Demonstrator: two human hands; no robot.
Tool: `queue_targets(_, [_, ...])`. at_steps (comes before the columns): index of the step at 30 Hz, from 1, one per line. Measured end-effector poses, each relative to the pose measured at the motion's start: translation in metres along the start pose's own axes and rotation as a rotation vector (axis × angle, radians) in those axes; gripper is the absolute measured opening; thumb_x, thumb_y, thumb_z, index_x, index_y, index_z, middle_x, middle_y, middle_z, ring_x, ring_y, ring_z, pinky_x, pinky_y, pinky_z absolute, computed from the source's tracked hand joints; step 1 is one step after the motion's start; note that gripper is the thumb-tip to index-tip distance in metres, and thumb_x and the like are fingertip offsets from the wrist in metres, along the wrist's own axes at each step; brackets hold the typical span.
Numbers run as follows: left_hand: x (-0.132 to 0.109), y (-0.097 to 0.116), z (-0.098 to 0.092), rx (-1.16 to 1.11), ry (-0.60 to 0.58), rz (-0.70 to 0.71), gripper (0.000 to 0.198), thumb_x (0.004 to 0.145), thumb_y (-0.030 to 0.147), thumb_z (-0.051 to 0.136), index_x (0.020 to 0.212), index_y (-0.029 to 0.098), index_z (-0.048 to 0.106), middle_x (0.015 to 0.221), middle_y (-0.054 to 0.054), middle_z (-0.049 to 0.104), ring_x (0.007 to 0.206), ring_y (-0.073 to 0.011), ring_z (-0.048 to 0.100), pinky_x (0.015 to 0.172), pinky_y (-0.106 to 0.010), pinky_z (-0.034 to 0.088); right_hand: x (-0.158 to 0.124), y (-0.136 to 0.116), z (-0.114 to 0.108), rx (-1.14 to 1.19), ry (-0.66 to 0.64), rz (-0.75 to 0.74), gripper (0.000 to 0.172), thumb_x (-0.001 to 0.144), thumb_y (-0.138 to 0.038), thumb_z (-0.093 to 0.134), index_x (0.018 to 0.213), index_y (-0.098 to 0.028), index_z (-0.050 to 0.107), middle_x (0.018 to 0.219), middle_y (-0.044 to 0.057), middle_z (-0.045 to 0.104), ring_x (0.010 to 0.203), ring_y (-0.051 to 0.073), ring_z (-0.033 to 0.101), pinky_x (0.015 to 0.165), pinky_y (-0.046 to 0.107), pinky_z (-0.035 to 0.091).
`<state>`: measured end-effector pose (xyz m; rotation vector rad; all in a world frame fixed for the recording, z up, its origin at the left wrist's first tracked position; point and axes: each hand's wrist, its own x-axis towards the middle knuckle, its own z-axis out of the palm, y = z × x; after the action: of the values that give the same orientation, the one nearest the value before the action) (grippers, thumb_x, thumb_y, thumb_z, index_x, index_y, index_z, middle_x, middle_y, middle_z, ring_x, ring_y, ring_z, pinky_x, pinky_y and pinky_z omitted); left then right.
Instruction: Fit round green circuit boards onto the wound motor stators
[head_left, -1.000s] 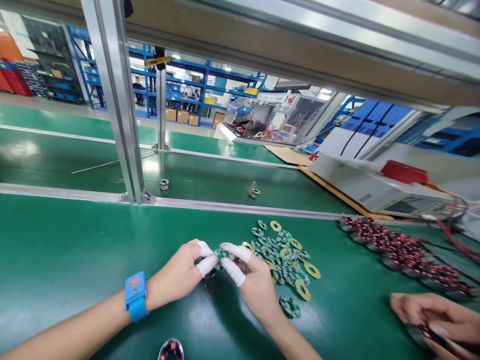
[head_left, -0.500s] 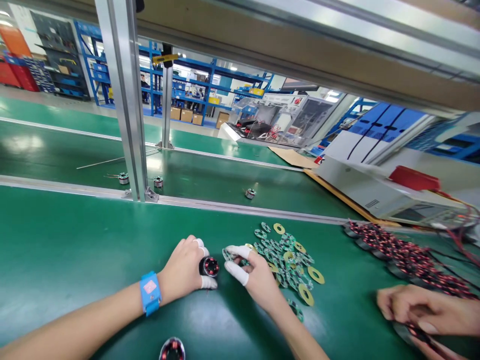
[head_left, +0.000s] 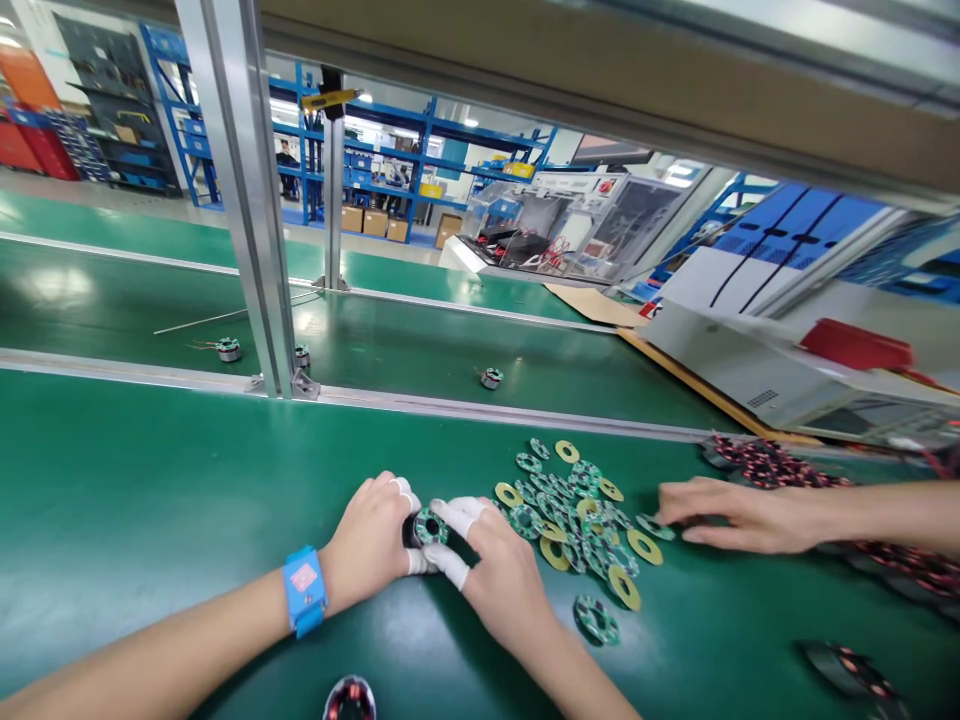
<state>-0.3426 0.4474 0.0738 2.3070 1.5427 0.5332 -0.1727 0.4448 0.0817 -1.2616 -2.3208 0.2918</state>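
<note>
Now the two hands are together: half a second ago the right hand (head_left: 504, 565) held a green ring board (head_left: 430, 515) apart from the dark coil core (head_left: 410, 531), and now that board lies against the core's face. So the two parts appear to be meeting, though the fingers hide whether the board is fully seated. The left hand (head_left: 369, 530) is clamped around the core over the green bench (head_left: 150, 480); the right grips the board between thumb and fingers.

Meanwhile a co-worker's hand (head_left: 739, 515), which held a coil piece (head_left: 847, 672) now lying lower right, touches another board (head_left: 656, 527) beside the loose pile.

Beyond, a yellow bin (head_left: 431, 190) and cardboard boxes (head_left: 374, 221) stand at the blue rack (head_left: 429, 128); their contents cannot be made out.
</note>
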Motion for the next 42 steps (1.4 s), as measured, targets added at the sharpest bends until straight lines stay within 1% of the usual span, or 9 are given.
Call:
queue_targets(4, [0.000,-0.001,0.002,-0.014,0.007,0.005,0.037,0.074,0.054,0.058,0.071,0.018,0.057,0.079,-0.005,0.058,0.079,-0.0213,0.049,0.065,-0.031,0.034,-0.002,0.002,0.003,0.014,0.055,-0.038,0.027,0.080,-0.026,0.059,0.106,-0.022,0.066,0.091,0.008,0.068,0.084,0.023,0.060,0.070,0.035,0.052])
queue_targets(7, [0.000,-0.002,0.003,-0.021,0.010,0.009,0.038,0.073,0.055,0.058,0.071,0.017,0.057,0.079,-0.005,0.058,0.078,-0.0211,0.048,0.065,-0.031,0.034,-0.001,0.007,0.005,0.084,0.059,-0.048,0.028,0.080,-0.029,0.060,0.106,-0.022,0.066,0.093,0.008,0.068,0.084,0.023,0.061,0.071,0.035,0.053])
queue_targets(10, [0.000,-0.002,0.003,-0.026,0.009,0.012,0.037,0.073,0.055,0.059,0.071,0.018,0.057,0.080,-0.005,0.058,0.079,-0.0209,0.048,0.065,-0.031,0.035,0.000,0.009,0.006,0.136,0.061,-0.038,0.028,0.080,-0.032,0.059,0.106,-0.022,0.066,0.093,0.008,0.068,0.085,0.023,0.062,0.072,0.035,0.054])
queue_targets(15, [0.000,-0.002,0.003,-0.029,0.002,0.007,0.036,0.074,0.054,0.058,0.073,0.017,0.058,0.080,-0.005,0.057,0.079,-0.0208,0.048,0.066,-0.031,0.034,-0.004,0.008,0.011,0.116,0.133,-0.006,0.030,0.081,-0.037,0.058,0.104,-0.020,0.068,0.090,0.010,0.069,0.082,0.023,0.063,0.068,0.036,0.054])
queue_targets(18, [0.000,-0.003,0.004,-0.033,0.005,0.009,0.037,0.074,0.054,0.057,0.072,0.017,0.058,0.080,-0.005,0.057,0.080,-0.0208,0.048,0.066,-0.031,0.034,-0.005,0.009,0.013,0.149,0.153,0.006,0.028,0.080,-0.037,0.059,0.102,-0.023,0.069,0.090,0.009,0.069,0.082,0.022,0.064,0.069,0.034,0.054])
queue_targets(24, [0.001,-0.002,0.002,-0.040,-0.011,0.010,0.038,0.074,0.055,0.058,0.072,0.017,0.058,0.081,-0.005,0.058,0.079,-0.0211,0.048,0.066,-0.031,0.035,-0.002,0.009,0.012,0.245,0.129,0.069,0.028,0.076,-0.039,0.062,0.098,-0.023,0.070,0.095,0.010,0.070,0.086,0.024,0.065,0.075,0.038,0.054])
queue_targets(31, [0.001,-0.004,0.003,-0.056,-0.021,0.010,0.036,0.073,0.053,0.060,0.074,0.017,0.059,0.083,-0.006,0.058,0.081,-0.0215,0.048,0.067,-0.032,0.035,-0.001,0.004,0.014,0.285,0.140,0.183,0.030,0.069,-0.042,0.067,0.092,-0.022,0.072,0.092,0.010,0.070,0.083,0.025,0.065,0.075,0.039,0.054])
queue_targets(38, [0.002,-0.005,0.001,-0.081,-0.018,0.024,0.035,0.073,0.052,0.061,0.073,0.018,0.058,0.081,-0.004,0.058,0.080,-0.0203,0.048,0.067,-0.030,0.035,-0.005,0.013,0.019,0.287,0.102,0.187,0.032,0.071,-0.042,0.066,0.097,-0.024,0.071,0.098,0.010,0.070,0.090,0.028,0.064,0.081,0.045,0.051])
queue_targets(42, [0.001,-0.004,0.001,-0.060,-0.023,0.021,0.034,0.074,0.052,0.060,0.073,0.018,0.058,0.081,-0.004,0.058,0.081,-0.0204,0.048,0.067,-0.031,0.035,-0.001,0.008,0.013,0.312,0.066,0.178,0.032,0.070,-0.037,0.067,0.099,-0.023,0.070,0.098,0.010,0.069,0.091,0.026,0.062,0.082,0.043,0.050])
